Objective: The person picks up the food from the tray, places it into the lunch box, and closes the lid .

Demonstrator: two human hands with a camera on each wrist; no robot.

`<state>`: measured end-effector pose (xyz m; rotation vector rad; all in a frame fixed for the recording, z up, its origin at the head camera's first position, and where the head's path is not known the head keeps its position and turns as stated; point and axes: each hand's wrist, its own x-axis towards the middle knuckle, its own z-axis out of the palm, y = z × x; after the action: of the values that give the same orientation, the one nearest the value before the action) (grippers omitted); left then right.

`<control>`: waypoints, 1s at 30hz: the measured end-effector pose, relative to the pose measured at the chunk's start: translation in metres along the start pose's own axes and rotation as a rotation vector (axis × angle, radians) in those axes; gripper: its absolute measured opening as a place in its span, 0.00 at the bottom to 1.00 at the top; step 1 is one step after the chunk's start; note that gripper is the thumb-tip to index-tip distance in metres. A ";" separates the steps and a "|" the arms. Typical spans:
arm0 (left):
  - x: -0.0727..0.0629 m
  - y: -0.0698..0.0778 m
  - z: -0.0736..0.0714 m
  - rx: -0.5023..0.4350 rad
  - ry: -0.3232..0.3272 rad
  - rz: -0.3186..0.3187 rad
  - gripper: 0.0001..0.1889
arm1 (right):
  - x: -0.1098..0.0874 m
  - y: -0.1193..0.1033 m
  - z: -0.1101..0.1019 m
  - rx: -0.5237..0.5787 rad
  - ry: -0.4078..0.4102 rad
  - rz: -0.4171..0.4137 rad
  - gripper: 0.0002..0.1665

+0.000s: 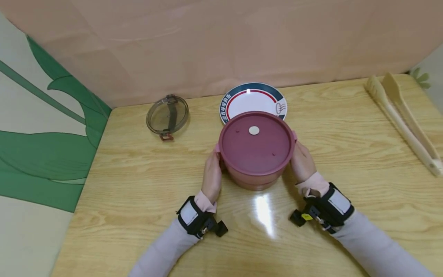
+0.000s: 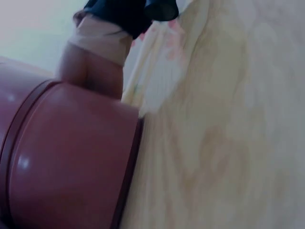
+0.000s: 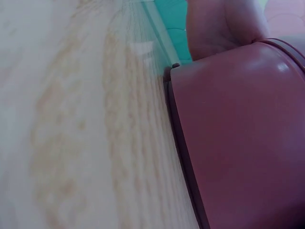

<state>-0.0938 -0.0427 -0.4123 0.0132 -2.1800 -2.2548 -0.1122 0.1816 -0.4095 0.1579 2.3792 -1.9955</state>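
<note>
A maroon round lidded bowl (image 1: 257, 146) is in the middle of the table, with a white round button on its lid and small pink handles at its sides. My left hand (image 1: 211, 176) grips it at the left handle, and my right hand (image 1: 303, 161) does the same on the right. Most fingers of both hands are hidden under the handles and behind the wall. In the left wrist view the bowl's side (image 2: 71, 157) fills the lower left; the right wrist view has its wall (image 3: 243, 133) close to the table surface.
Just behind the bowl lies a white plate (image 1: 254, 100) with a blue rim, partly covered by it in the head view. A clear brownish round lid (image 1: 160, 117) with clasps sits at the back left. Pale tongs (image 1: 403, 119) lie at the right edge.
</note>
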 end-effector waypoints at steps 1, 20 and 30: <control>0.000 -0.001 0.001 -0.002 -0.006 0.007 0.26 | 0.000 0.000 0.000 0.008 -0.005 -0.002 0.35; 0.003 -0.010 0.013 -0.134 0.053 0.025 0.26 | 0.002 0.003 0.004 0.083 -0.044 -0.100 0.27; 0.005 -0.014 0.016 -0.147 0.087 -0.031 0.26 | -0.001 0.002 0.006 0.066 -0.006 0.010 0.35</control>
<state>-0.0985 -0.0266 -0.4257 0.1425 -1.9818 -2.3767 -0.1113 0.1759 -0.4122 0.1651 2.3050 -2.0683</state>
